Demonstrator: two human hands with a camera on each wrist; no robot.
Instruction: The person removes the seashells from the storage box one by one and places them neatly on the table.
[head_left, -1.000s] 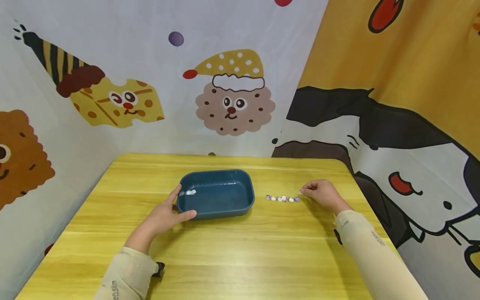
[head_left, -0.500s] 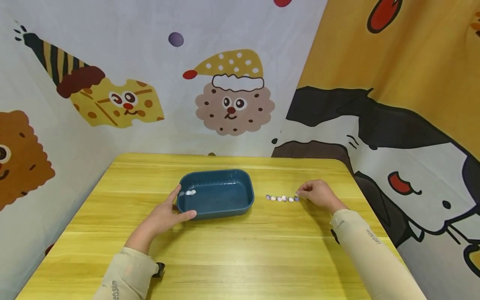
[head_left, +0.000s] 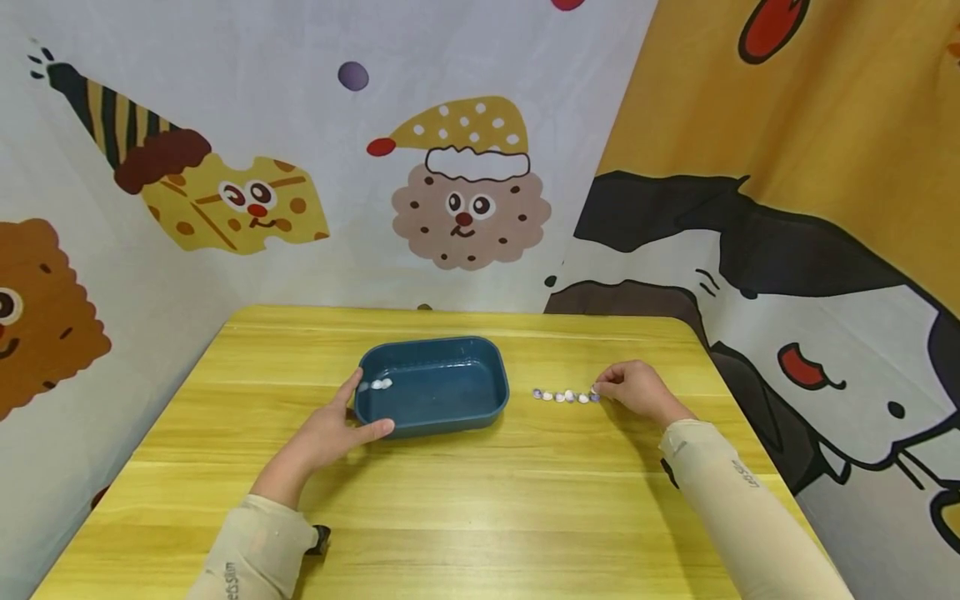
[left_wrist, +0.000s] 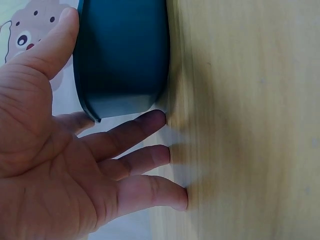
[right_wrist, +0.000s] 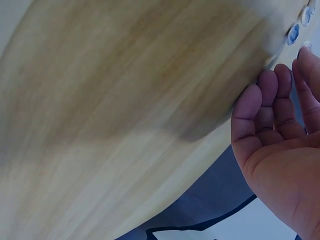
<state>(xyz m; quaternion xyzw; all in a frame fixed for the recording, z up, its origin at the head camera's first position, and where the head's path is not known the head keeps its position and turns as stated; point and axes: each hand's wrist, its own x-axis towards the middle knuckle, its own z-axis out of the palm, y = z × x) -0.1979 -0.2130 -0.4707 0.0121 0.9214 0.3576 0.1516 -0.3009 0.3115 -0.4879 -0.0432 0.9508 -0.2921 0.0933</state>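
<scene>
While the left hand (head_left: 330, 429) rests on the left end of a dark teal tray (head_left: 438, 402), its grip is spread: thumb over the near rim, forefinger against that end, the other fingers fanned apart in the left wrist view. Inside the tray, near its left wall, I can make out white pieces (head_left: 382, 384), two by my count; a fainter patch beside them may be only a reflection.

Right of the tray and apart from it, about six small white-and-purple pieces (head_left: 559, 398) lie in a row on the yellow wood-grain worktop (head_left: 465, 517). At the row's right end, the right hand (head_left: 641, 389) has its grip closed in a pinch, thumb and forefinger holding one more piece (right_wrist: 305, 46); I cannot tell whether that piece touches the worktop.

I judge the work to be partway along: the row is laid out, the pinched piece is not yet released, and the white pieces sit separately in the tray.

Around this, left to right, I see a printed cartoon cheese (head_left: 247, 208), a hatted biscuit (head_left: 468, 217) and a large black-and-white animal (head_left: 817, 358). As for obstacles, the tray's raised right wall stands between its contents and the row, and the right fingertips partly hide the pinched piece.
</scene>
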